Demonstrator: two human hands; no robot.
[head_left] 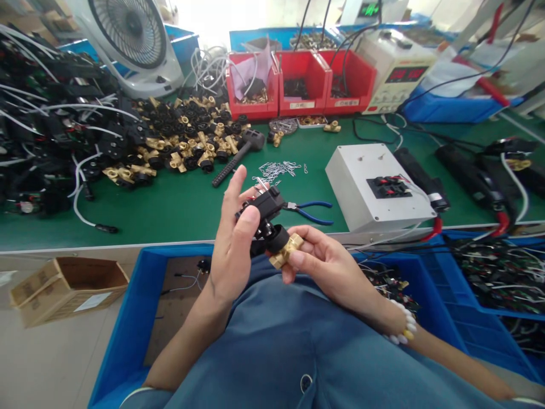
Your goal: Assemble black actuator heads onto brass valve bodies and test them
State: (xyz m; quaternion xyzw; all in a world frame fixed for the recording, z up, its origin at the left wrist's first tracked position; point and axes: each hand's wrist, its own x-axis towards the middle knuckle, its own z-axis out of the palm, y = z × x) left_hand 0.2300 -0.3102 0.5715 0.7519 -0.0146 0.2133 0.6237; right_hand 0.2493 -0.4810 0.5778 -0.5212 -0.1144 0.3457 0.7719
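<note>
Both my hands hold one small valve assembly [272, 227] over my lap, a black plastic body with a brass fitting at its lower end. My left hand [232, 244] grips the black upper part, thumb across it and index finger pointing up. My right hand [326, 264] pinches the brass fitting between thumb and fingers. Just beyond, on the green bench, lie blue-handled pliers [313, 209] and a scatter of small wire clips [276, 168].
A heap of black-and-brass valves [183, 139] covers the bench's left side, beside a black mallet [238, 153] and a white fan [131, 40]. Red bins [302, 79] line the back. A white test box [377, 184] stands right. Blue crates [128, 335] flank my lap.
</note>
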